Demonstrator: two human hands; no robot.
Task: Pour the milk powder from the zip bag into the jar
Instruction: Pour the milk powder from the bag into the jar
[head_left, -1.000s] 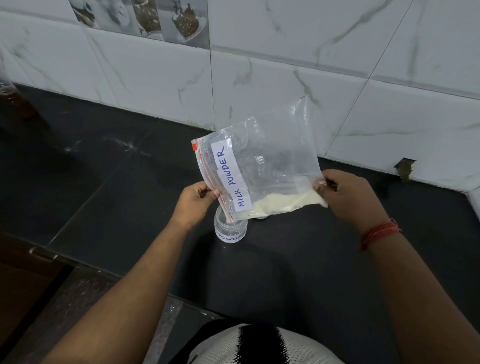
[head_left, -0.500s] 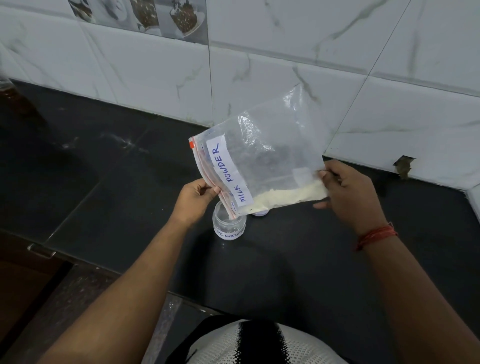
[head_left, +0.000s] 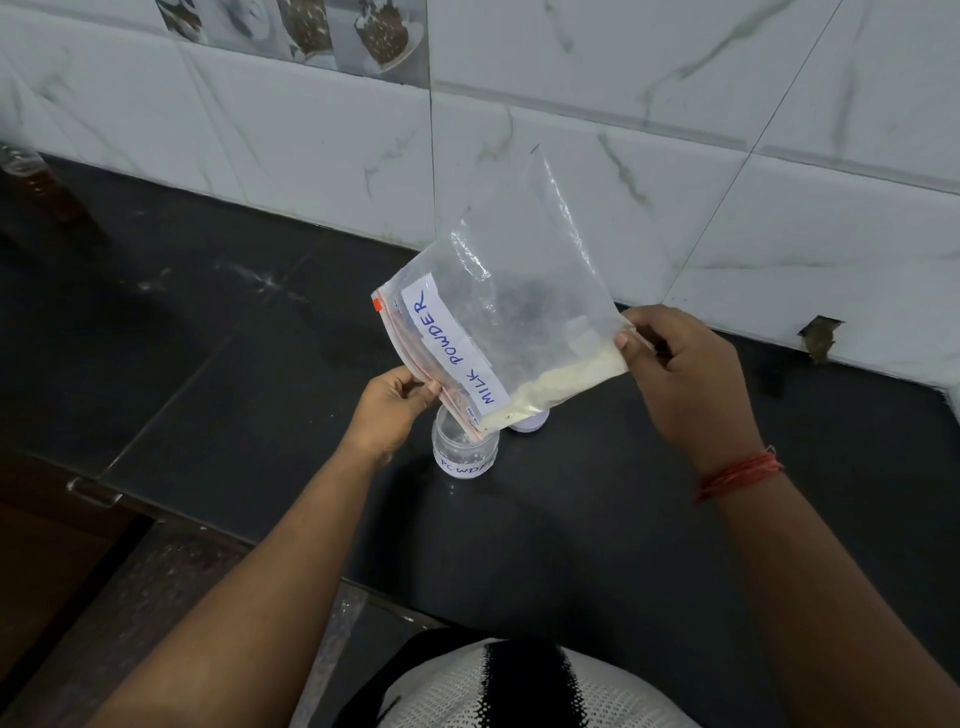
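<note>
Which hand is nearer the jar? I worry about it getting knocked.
Left. The left hand holds the zip bag at its zipper edge, right beside the jar. The right hand holds the bag's far corner, higher and apart.

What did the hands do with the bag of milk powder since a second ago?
The right hand lifted its corner of the zip bag, tipping it steeper, so the milk powder slid down toward the corner over the jar. The left hand kept its grip by the zip edge. The jar and the lid behind it stayed put on the counter.
</note>
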